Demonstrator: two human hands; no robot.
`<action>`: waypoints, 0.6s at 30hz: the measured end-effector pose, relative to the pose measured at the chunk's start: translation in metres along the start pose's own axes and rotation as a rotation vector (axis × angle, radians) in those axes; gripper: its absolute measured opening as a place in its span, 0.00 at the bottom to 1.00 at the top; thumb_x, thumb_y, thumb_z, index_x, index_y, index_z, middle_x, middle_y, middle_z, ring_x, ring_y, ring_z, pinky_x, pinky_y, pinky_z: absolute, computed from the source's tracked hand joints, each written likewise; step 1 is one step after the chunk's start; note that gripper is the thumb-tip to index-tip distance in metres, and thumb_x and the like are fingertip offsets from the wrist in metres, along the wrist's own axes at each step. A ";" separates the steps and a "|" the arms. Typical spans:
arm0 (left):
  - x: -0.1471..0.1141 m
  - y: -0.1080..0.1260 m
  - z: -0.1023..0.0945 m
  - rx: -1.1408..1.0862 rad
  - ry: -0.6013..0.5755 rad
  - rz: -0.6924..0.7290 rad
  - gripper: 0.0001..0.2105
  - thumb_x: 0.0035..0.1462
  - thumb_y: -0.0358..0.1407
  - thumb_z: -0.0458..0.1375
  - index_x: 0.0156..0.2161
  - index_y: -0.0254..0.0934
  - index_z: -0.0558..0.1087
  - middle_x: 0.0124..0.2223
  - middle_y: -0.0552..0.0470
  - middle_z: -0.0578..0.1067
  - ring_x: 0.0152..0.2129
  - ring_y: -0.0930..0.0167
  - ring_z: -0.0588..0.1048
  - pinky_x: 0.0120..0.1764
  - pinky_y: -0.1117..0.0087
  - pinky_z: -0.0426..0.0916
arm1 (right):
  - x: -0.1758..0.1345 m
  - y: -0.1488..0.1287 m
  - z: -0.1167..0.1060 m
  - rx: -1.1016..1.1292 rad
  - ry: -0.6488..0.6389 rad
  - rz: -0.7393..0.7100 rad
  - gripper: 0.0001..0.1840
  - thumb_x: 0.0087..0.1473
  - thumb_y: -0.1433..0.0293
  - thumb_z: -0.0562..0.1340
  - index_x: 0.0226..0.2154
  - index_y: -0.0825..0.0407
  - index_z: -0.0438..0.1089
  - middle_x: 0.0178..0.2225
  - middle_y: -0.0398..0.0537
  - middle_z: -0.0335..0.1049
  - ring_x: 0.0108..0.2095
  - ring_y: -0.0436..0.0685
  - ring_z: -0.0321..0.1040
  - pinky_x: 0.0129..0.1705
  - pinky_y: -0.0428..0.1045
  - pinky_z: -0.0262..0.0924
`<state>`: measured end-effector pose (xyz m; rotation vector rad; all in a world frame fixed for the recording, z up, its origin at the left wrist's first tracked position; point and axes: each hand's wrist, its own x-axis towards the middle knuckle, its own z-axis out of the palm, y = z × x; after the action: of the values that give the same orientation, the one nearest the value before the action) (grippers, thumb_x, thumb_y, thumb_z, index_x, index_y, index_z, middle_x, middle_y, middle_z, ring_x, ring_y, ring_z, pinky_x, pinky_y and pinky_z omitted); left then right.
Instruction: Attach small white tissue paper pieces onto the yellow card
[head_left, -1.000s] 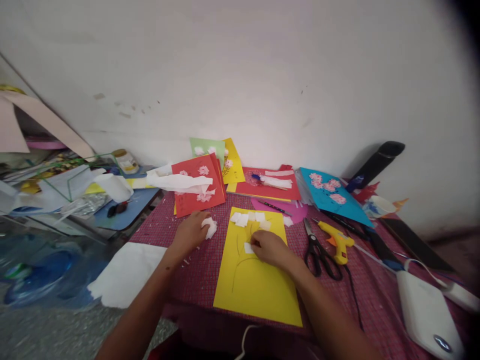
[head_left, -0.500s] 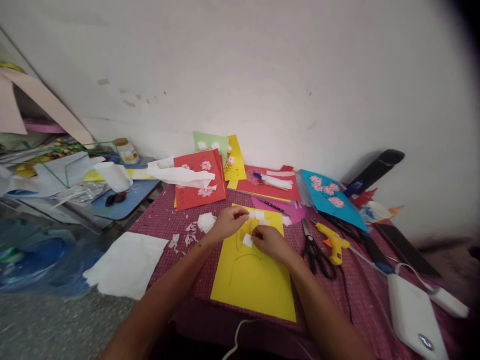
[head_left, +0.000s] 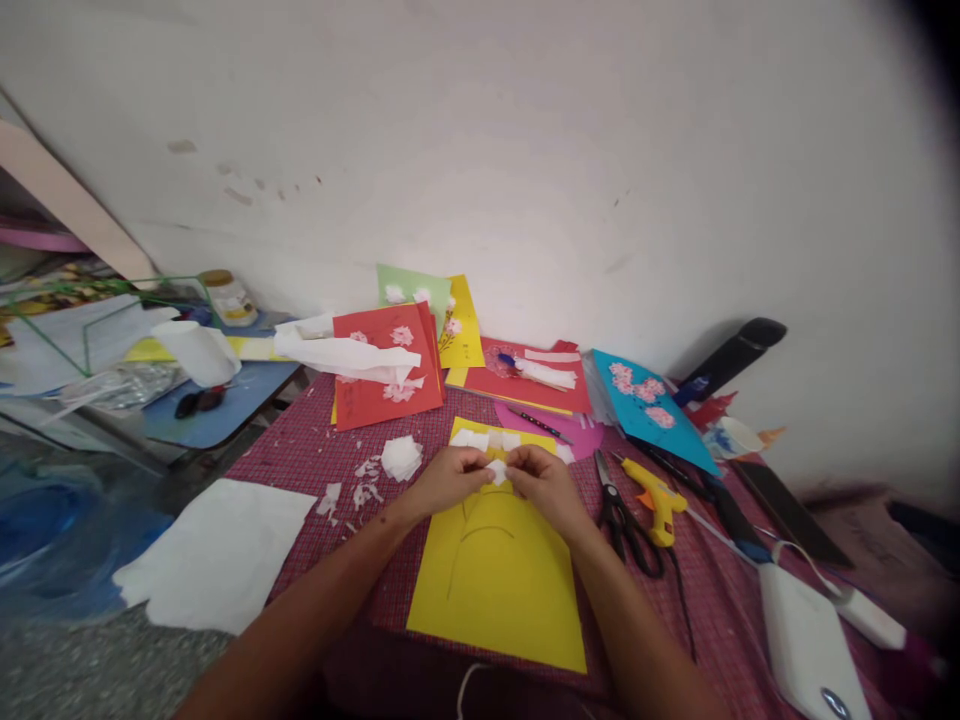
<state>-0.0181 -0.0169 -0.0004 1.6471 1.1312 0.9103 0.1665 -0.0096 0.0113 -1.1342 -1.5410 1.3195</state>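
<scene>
Between my two hands is a small white piece of tissue paper [head_left: 496, 472]. My left hand [head_left: 459, 478] pinches its left side, and my right hand [head_left: 541, 482] pinches its right side. Both are just above a yellow sheet of card [head_left: 495, 600] that has thin curved pencil-like lines drawn on it. More small white paper pieces [head_left: 471, 439] lie along the card's top edge, beyond my fingers. To the left of the card sits a round stack of white tissue [head_left: 402, 458], with torn scraps [head_left: 366, 494] beside it.
Black-handled scissors [head_left: 626, 520] and a yellow glue gun [head_left: 656, 498] lie right of the card. Red [head_left: 386, 365] and blue [head_left: 654, 408] cards with pink flowers stand behind. A large white tissue sheet [head_left: 225, 550] hangs over the table's left edge. A white box [head_left: 810, 640] is at right.
My left hand has come down from the top of the card to the small tissue piece in my right hand. Both hands now hold it. The view has shifted slightly.
</scene>
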 end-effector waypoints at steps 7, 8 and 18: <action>0.002 -0.002 -0.002 -0.001 0.065 0.014 0.11 0.50 0.41 0.58 0.26 0.34 0.71 0.24 0.55 0.68 0.23 0.75 0.64 0.25 0.75 0.57 | -0.001 0.005 0.000 -0.159 -0.028 -0.016 0.10 0.50 0.63 0.62 0.24 0.52 0.65 0.19 0.38 0.59 0.20 0.48 0.54 0.22 0.44 0.49; 0.002 -0.001 -0.002 -0.001 0.068 0.012 0.11 0.50 0.41 0.58 0.27 0.34 0.72 0.24 0.55 0.68 0.22 0.75 0.64 0.25 0.75 0.57 | -0.001 0.005 -0.001 -0.178 -0.024 -0.010 0.11 0.51 0.62 0.61 0.24 0.52 0.65 0.18 0.38 0.58 0.19 0.48 0.53 0.21 0.44 0.48; 0.004 -0.003 0.002 -0.130 0.172 0.034 0.07 0.50 0.37 0.59 0.32 0.35 0.69 0.27 0.56 0.67 0.23 0.76 0.64 0.26 0.76 0.58 | -0.002 0.001 -0.003 -0.136 -0.036 -0.005 0.12 0.53 0.63 0.59 0.23 0.53 0.67 0.17 0.39 0.61 0.19 0.48 0.56 0.23 0.44 0.51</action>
<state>-0.0158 -0.0131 -0.0032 1.5093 1.1367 1.1413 0.1700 -0.0106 0.0105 -1.1948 -1.6805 1.2536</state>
